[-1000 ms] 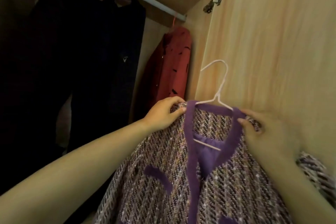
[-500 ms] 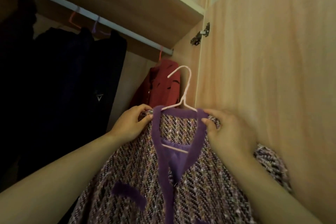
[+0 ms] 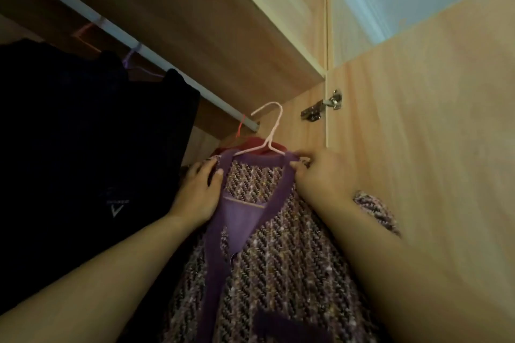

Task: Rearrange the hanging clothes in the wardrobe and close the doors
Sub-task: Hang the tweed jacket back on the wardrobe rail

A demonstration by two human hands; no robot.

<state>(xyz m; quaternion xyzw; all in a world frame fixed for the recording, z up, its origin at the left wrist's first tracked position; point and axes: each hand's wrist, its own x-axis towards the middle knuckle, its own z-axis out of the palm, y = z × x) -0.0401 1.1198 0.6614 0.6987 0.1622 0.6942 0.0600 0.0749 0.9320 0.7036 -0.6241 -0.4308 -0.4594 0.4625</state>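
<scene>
Looking up, I see the rail (image 3: 220,104) run from far left to its right end beside the open door (image 3: 432,175). The tweed jacket (image 3: 278,259) hangs between my hands, long axis straight down, in front of a red garment (image 3: 252,142). My left hand (image 3: 199,192) curls over its left shoulder and my right hand (image 3: 323,175) pinches the right shoulder. The white hanger hook (image 3: 274,125) stands just right of the rail end, opening leftward, not yet on by my read. It needs to go up and left; the left hand is nearer.
</scene>
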